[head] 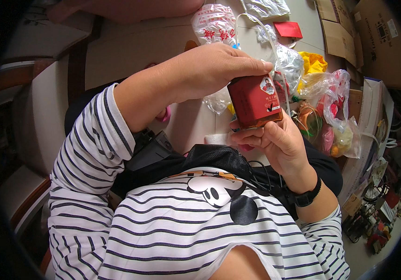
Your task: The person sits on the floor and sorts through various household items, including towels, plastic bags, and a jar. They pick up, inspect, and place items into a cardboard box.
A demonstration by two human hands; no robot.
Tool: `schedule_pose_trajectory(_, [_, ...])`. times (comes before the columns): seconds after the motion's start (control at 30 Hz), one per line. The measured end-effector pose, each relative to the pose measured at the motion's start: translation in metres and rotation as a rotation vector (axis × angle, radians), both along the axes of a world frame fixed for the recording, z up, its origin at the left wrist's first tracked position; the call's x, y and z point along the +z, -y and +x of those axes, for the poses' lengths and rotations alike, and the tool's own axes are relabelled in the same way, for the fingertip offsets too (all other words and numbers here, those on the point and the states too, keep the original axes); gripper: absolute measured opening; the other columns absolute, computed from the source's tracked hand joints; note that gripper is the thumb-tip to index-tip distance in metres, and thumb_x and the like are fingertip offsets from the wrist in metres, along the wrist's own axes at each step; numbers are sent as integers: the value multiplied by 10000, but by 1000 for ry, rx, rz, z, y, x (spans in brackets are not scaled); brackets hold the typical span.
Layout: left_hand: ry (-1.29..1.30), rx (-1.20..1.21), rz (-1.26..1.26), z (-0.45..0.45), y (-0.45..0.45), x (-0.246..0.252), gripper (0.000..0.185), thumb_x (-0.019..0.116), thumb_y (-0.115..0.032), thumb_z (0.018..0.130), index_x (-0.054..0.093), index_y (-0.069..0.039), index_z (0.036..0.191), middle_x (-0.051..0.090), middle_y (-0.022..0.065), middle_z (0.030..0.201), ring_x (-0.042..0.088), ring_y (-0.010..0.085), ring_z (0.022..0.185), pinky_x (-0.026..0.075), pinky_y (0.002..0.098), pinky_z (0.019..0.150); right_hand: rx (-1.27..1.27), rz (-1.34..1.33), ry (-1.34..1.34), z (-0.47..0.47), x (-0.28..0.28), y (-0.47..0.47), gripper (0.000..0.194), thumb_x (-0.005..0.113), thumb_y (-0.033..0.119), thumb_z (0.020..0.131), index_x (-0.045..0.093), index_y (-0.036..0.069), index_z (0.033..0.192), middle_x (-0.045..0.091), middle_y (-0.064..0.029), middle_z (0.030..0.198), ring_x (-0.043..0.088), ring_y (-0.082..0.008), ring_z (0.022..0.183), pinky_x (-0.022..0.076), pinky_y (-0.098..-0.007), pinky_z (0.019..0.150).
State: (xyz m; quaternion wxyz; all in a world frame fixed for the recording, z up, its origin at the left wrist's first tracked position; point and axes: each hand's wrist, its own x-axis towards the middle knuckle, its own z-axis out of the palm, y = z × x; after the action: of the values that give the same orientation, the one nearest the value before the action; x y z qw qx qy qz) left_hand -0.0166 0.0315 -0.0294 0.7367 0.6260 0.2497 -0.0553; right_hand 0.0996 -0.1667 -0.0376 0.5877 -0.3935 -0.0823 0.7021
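A squarish glass jar (253,101) with a red label bearing writing and a small picture is held tilted in front of me. My left hand (230,61) reaches over from the left and grips its top end, hiding the lid. From below, my right hand (274,140) holds the bottom end, its thumb at the lower edge and its fingers curled underneath. Amber-brown contents show at the glass near the base. A thin white loop (280,56) runs behind the jar; I cannot tell what it belongs to.
A white plastic bag with red print (214,22) lies beyond my left hand. Clear and yellow bags (312,63) cover the tiled floor at right, near a red envelope (288,29). Cardboard boxes (382,38) stand at far right. A dark device (151,148) sits by my lap.
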Motion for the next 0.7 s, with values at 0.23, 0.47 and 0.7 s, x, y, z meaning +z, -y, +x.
schedule_pose_trajectory(0.23, [-6,2,27,-1,1,-1,452,645,-450,950,719,-65,1176,702,60,925,625,65,761,506,203,634,14,0,7,-1,-3,0,642,713,235,921,331,-26,1366,631,-229,1171,706,-320,1020,585,-412,901])
schedule_pose_trajectory(0.47, [-34,-37,43,-2,-2,2,453,628,-462,958,724,-72,1167,680,36,843,562,44,674,427,193,540,25,1,2,-2,-4,0,636,710,230,924,331,-26,1367,630,-223,1177,705,-317,1022,583,-410,906])
schedule_pose_trajectory(0.7, [-38,-13,49,-2,1,-2,438,625,-457,961,724,-91,1178,681,29,865,554,39,692,438,203,563,22,-14,1,-2,-3,0,626,704,196,927,325,-27,1373,615,-219,1205,700,-315,1031,583,-411,908])
